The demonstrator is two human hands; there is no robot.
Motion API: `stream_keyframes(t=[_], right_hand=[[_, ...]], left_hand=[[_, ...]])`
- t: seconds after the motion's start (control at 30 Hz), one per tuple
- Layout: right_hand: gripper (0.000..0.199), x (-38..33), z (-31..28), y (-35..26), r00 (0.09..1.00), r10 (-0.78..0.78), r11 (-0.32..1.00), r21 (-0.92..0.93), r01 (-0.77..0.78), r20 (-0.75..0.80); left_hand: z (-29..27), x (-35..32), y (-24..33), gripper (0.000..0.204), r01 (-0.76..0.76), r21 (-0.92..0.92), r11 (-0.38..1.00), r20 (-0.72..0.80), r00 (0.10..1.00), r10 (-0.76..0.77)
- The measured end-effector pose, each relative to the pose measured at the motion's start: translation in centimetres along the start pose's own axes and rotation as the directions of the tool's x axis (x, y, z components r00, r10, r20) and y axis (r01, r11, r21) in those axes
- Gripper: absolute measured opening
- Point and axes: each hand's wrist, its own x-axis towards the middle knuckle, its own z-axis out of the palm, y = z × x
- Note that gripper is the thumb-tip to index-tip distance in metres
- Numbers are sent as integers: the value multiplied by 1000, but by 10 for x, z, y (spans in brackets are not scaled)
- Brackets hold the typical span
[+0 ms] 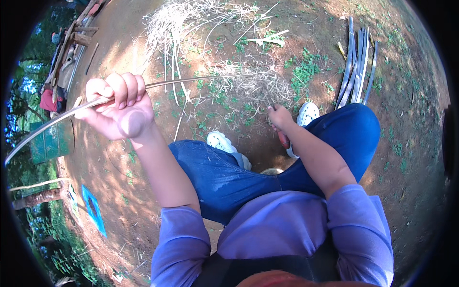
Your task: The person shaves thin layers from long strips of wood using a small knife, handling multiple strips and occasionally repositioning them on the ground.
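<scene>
My left hand (117, 103) is raised at the left, its fingers closed round a long thin bamboo strip (186, 80). One end of the strip curves down toward the left rim; the other runs right, over the shavings, past the middle. Lower down, in front of my knees, my right hand (282, 118) is closed round a red-handled knife (284, 139). The handle's end sticks out below the fist. Most of its blade is hidden or too small to make out. The strip and the right hand look apart.
Pale curly shavings (174, 24) lie heaped on the bare soil ahead, with more near my white shoes (220, 141). Several long dark strips (356, 67) lie bundled by my right knee. A blue frame-shaped object (93, 210) and a person in red (49, 99) are at the left.
</scene>
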Motion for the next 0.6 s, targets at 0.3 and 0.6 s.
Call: stream_keyframes(t=[0.3, 0.6], right_hand=[[47, -83, 43, -73, 831, -542, 752, 367, 547, -128], [48, -140, 43, -95, 724, -689, 671, 400, 625, 25]], left_hand=[[-34, 15, 1, 61, 137, -337, 931, 351, 936, -11], [-31, 9, 5, 71, 61, -136, 989, 146, 988, -41]])
